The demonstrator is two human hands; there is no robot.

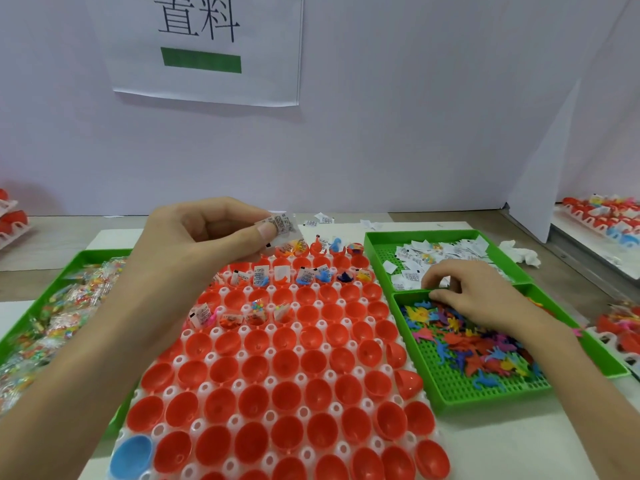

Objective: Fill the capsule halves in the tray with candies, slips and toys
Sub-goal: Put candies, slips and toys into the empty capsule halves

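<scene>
capsule halves point(287, 368): red, open side up, seated in rows in a white perforated tray point(334, 375) at the centre of the table; one blue half point(131, 452) at the near left corner.

candy bin point(100, 255): green, far left, holding clear candy packets point(52, 327); its right wall runs under the tray's left edge.

left hand point(194, 244): raised above the tray's far left rows, fingers curled inward, thumb and forefinger pinching a small bunch of printed slips point(282, 225).

tray contents: the far rows carry slips, small toys and candy packets; a short run in the next filled row, left side, likewise. rows between and nearer show bare red interiors.

slip bin point(426, 233): green, far right of the tray, loose white slips point(446, 252) heaped at its far side.

right hand point(474, 292): palm down over the wall between the two right bins, fingers bent, fingertips point(434, 295) on the toys; whether one is pinched cannot be told.

toy bin point(426, 382): green, just beside the tray's right edge, coloured flat toys point(485, 344) spread across its perforated floor.

margins: a crumpled tissue point(519, 254) beyond the slip bin; stacked filled trays point(606, 213) at far right; a paper sign point(207, 46) on the back wall.
</scene>
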